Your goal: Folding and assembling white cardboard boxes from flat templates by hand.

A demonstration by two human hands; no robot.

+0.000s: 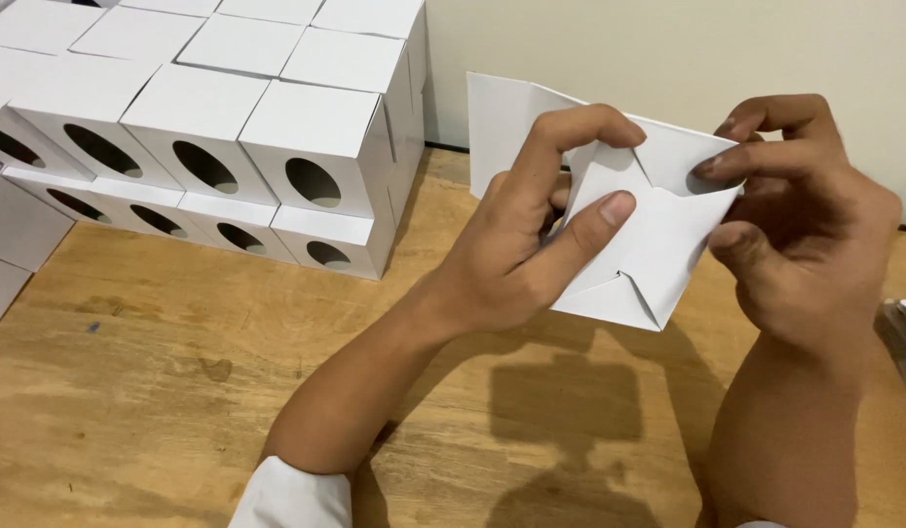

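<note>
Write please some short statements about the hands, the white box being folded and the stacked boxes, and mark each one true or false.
1. Both hands hold the white box blank above the wooden table. True.
2. The left hand is empty and rests flat on the table. False: its thumb and index finger press on the flaps of the blank.
3. The finished boxes are stacked at the left, and each visible front has an oval hole. True.
4. The stacked boxes are brown. False: they are white.
5. The right hand grips the right edge of the blank. True.
</note>
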